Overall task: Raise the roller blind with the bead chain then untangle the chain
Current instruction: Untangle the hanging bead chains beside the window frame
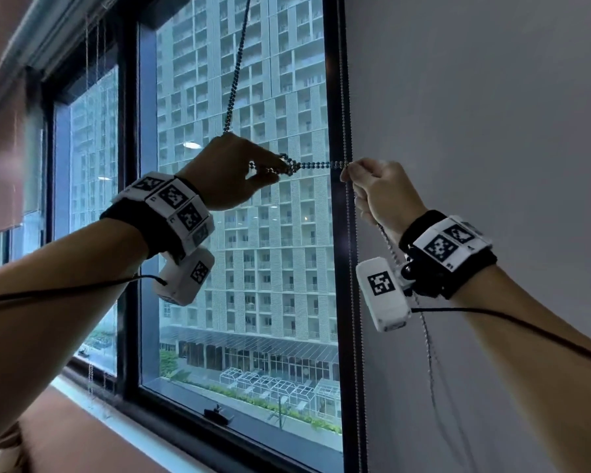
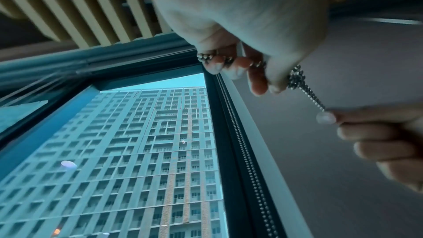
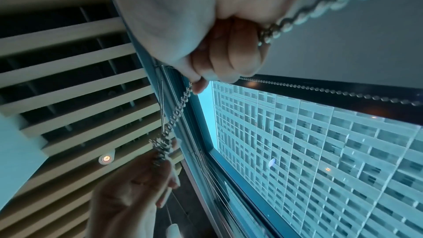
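Observation:
A metal bead chain [image 1: 236, 66] hangs from above the window, twisted on itself. My left hand [image 1: 243, 172] pinches a knot of tangled beads [image 1: 285, 165] between thumb and forefinger. From that knot a short twisted stretch [image 1: 321, 164] runs level to my right hand [image 1: 372, 189], which grips the chain in a fist. Below the fist the chain [image 1: 427, 336] drops past my wrist. In the left wrist view the knot [image 2: 296, 79] sits at my fingertips. The right wrist view shows the twisted stretch [image 3: 176, 115] running to the left hand [image 3: 137, 187].
A second bead chain [image 1: 350, 268] hangs straight along the dark window frame [image 1: 338, 97]. A grey wall [image 1: 492, 131] is at the right. Glass panes show a tall building outside. A sill [image 1: 116, 418] runs along the bottom left. Cables trail from both wrist cameras.

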A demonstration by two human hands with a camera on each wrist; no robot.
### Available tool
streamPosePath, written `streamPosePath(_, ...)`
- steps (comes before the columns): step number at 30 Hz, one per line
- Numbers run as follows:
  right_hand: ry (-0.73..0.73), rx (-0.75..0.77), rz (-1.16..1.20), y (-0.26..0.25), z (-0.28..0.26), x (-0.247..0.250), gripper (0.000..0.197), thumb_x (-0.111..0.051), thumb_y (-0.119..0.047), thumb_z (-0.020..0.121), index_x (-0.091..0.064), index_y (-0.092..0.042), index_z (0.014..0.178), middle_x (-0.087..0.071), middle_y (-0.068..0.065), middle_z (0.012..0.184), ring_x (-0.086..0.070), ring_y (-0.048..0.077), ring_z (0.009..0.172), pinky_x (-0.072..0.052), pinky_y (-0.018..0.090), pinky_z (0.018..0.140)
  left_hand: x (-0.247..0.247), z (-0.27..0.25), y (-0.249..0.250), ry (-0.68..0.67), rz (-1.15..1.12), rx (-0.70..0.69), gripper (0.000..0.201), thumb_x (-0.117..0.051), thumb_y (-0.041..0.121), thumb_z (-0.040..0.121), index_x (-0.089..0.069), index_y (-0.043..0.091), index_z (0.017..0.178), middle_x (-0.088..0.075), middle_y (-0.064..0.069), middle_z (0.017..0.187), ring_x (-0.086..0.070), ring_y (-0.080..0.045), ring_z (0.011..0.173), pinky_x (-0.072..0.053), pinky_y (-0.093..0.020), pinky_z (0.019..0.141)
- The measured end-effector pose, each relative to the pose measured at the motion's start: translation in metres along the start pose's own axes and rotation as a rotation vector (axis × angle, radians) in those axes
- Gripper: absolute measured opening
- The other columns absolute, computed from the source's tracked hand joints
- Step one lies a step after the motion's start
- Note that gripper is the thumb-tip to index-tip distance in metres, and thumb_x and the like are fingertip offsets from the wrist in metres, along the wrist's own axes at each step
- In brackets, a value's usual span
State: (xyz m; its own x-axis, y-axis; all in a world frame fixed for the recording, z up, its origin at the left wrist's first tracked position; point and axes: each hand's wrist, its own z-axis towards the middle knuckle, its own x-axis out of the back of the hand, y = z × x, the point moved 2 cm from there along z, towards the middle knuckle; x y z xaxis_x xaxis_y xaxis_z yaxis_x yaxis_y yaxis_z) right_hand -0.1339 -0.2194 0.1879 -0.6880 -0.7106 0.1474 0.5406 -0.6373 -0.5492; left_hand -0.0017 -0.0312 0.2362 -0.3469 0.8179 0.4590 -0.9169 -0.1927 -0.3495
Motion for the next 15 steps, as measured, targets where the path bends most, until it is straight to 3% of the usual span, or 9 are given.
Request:
streamPosePath(2,0.027,-0.028,0.025,0.002,-0.001,-0.003,0.028,-0.040,-0.017,0.102,-0.056,-0.014,0.079,-0.033,-0.006,0.053,-0.025,0.006,0.036,-0.022,0.019,0.033,0.002,-0.003,0.007,0.087,-0.120,-0.015,0.026,-0.061,0.023,0.086,-0.067,0.024,0.112,-0.072,0.005,0.091,-0.057,0.000,0.060,-0.039,-0.008,0.060)
streamPosePath(4,0.055,-0.057,0.056,0.004,-0.001,-0.003,0.028,-0.039,-0.015,0.101,-0.055,-0.014,0.078,-0.032,-0.005,0.054,-0.024,0.007,0.036,-0.021,0.019,0.032,0.006,-0.006,0.012,0.163,-0.203,-0.008,0.022,-0.060,0.025,0.087,-0.069,0.021,0.107,-0.071,0.005,0.083,-0.060,-0.010,0.062,-0.040,-0.010,0.056)
streamPosePath(6,0.077,-0.076,0.048,0.006,-0.001,0.001,0.028,-0.039,-0.016,0.101,-0.055,-0.013,0.078,-0.033,-0.007,0.050,-0.024,0.007,0.037,-0.020,0.019,0.032,0.010,-0.008,0.012,0.190,-0.207,0.001,0.021,-0.058,0.026,0.089,-0.072,0.015,0.099,-0.072,0.002,0.078,-0.064,-0.010,0.063,-0.046,-0.017,0.057)
streamPosePath(8,0.082,-0.090,0.045,0.010,-0.002,0.003,0.029,-0.041,-0.017,0.101,-0.056,-0.013,0.076,-0.033,-0.011,0.045,-0.023,0.007,0.036,-0.019,0.019,0.034,0.010,-0.009,0.008,0.163,-0.168,0.033,0.018,-0.057,0.024,0.090,-0.070,0.013,0.094,-0.071,-0.002,0.074,-0.064,-0.006,0.062,-0.049,-0.015,0.062)
streamPosePath(12,0.116,-0.123,0.016,0.017,-0.005,-0.004,0.030,-0.043,-0.016,0.100,-0.057,-0.013,0.074,-0.034,-0.007,0.048,-0.025,0.008,0.036,-0.022,0.020,0.035,0.001,-0.007,-0.001,0.086,0.001,0.097,0.019,-0.054,0.018,0.091,-0.068,0.010,0.099,-0.073,-0.006,0.091,-0.065,-0.014,0.072,-0.051,-0.027,0.078)
streamPosePath(15,0.116,-0.124,-0.026,0.024,-0.008,-0.011,0.032,-0.041,-0.016,0.099,-0.055,-0.015,0.071,-0.034,-0.004,0.049,-0.025,0.010,0.037,-0.022,0.023,0.038,-0.006,-0.007,-0.003,0.086,0.043,0.074,0.017,-0.051,0.016,0.092,-0.067,0.010,0.097,-0.072,-0.008,0.094,-0.064,-0.017,0.075,-0.053,-0.034,0.078)
